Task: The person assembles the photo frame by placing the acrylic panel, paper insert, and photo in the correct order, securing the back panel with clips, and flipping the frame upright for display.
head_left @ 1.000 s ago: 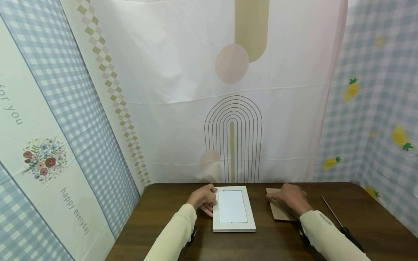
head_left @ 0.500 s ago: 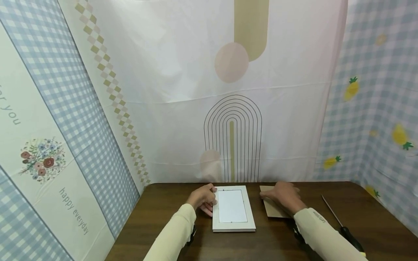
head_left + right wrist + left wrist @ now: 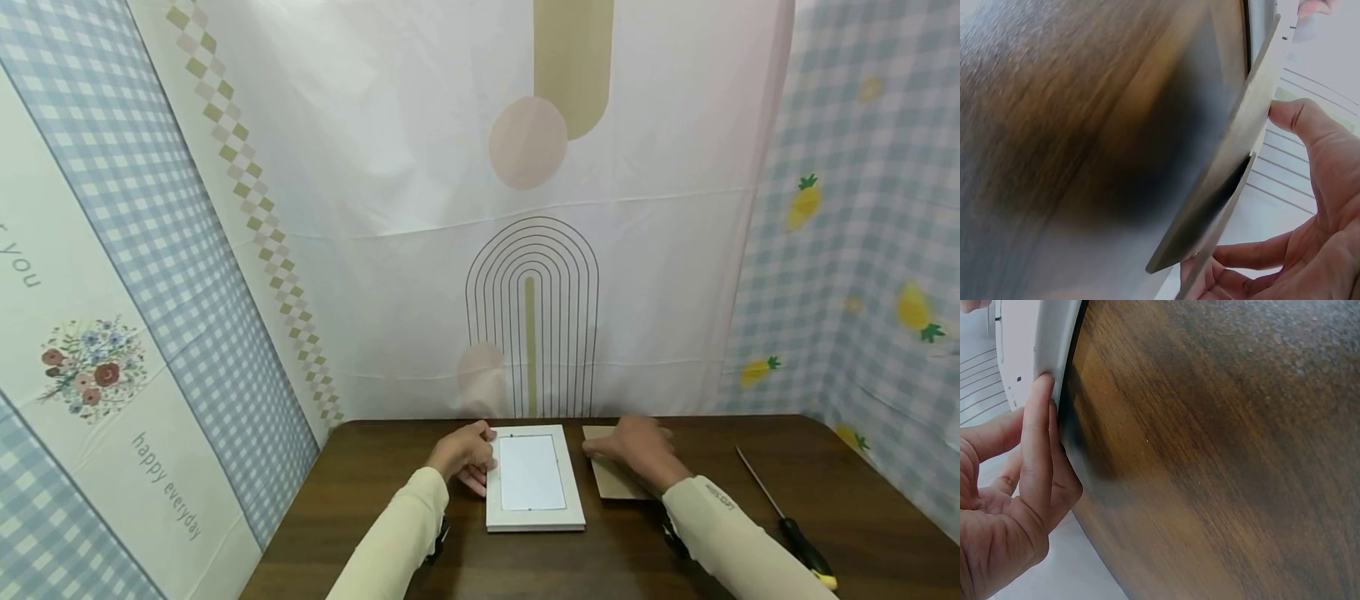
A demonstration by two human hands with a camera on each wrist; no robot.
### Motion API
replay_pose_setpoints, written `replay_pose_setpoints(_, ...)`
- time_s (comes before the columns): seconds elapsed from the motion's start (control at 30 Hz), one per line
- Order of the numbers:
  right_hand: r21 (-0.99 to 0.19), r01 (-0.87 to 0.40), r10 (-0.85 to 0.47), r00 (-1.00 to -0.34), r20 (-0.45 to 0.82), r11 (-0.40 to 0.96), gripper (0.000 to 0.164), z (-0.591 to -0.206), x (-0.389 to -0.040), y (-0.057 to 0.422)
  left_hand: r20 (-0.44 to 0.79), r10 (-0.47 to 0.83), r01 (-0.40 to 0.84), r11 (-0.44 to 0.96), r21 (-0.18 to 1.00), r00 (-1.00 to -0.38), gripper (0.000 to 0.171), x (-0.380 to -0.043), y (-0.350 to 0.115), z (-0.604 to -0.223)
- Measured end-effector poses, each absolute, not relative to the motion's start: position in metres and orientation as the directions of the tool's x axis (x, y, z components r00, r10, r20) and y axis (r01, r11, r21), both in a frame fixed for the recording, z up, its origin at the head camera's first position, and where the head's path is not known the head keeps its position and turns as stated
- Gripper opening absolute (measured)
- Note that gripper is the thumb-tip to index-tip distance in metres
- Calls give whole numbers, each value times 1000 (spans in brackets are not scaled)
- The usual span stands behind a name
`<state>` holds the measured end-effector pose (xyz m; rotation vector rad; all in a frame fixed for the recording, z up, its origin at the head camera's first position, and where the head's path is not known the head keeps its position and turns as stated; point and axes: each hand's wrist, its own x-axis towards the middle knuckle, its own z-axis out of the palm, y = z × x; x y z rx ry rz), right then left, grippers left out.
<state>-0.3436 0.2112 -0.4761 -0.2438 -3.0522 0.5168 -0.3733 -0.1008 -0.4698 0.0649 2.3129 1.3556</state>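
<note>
A white picture frame (image 3: 573,492) lies flat on the table, a plain white panel (image 3: 531,472) filling its opening. My left hand (image 3: 463,456) holds the frame by its left side; in the left wrist view one finger lies along the outer edge. To the right of the frame, my right hand (image 3: 639,450) grips a brown backing board (image 3: 615,482). The right wrist view shows this board (image 3: 1241,131) tilted above the table, with a thin stand flap (image 3: 1225,219) angled away from it. The thumb rests at the board's edge, and other fingers are around the flap.
A screwdriver (image 3: 802,542) with a black and yellow handle lies on the right of the brown wooden table (image 3: 360,492). Behind the table hangs a white patterned cloth (image 3: 405,317), and checked cloths (image 3: 787,308) cover the sides.
My right hand has moved left with the backing board, narrowing the gap to the picture frame. The left hand and the frame have stayed in place.
</note>
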Motion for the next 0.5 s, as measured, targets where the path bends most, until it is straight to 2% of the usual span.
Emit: replay_pose_setpoints(0.5, -297, 140, 153, -988, 20, 945, 73, -477, -344, 193, -375, 261, -202, 512, 835, -889, 56, -375, -100, -470)
